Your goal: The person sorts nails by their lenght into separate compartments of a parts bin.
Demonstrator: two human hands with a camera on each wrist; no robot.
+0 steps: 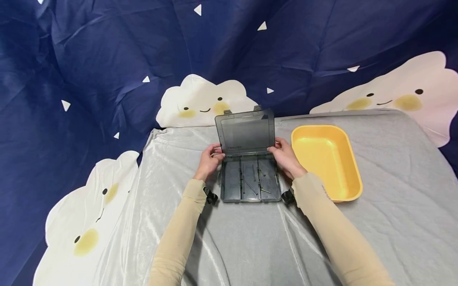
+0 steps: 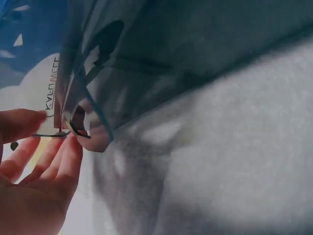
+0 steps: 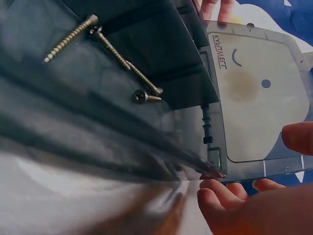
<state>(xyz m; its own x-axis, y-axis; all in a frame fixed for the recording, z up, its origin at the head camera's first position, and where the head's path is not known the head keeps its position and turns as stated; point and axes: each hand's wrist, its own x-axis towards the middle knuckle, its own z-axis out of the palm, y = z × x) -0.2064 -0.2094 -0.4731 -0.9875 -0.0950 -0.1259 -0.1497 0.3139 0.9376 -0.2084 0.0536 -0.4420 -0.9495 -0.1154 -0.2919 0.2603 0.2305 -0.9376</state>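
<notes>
A dark see-through organizer box [image 1: 230, 180] lies on the grey cloth, its lid [image 1: 246, 131] raised at the far side. Long screws [image 1: 251, 188] are scattered in its divided compartments; in the right wrist view the threads of a brass-coloured screw [image 3: 71, 40] show. My left hand [image 1: 208, 162] pinches the lid's left edge close to the hinge, thumb inside and fingers behind. On the opposite side my right hand [image 1: 286, 158] holds the lid's right edge low down, with the thumb on its inner face and fingertips [image 3: 212, 196] under the edge.
Just right of the box stands a yellow plastic tub [image 1: 352, 167]. The grey cloth [image 1: 247, 242] covers the table with folds. Behind it hangs a dark blue curtain [image 1: 286, 47] with smiling clouds and white triangles.
</notes>
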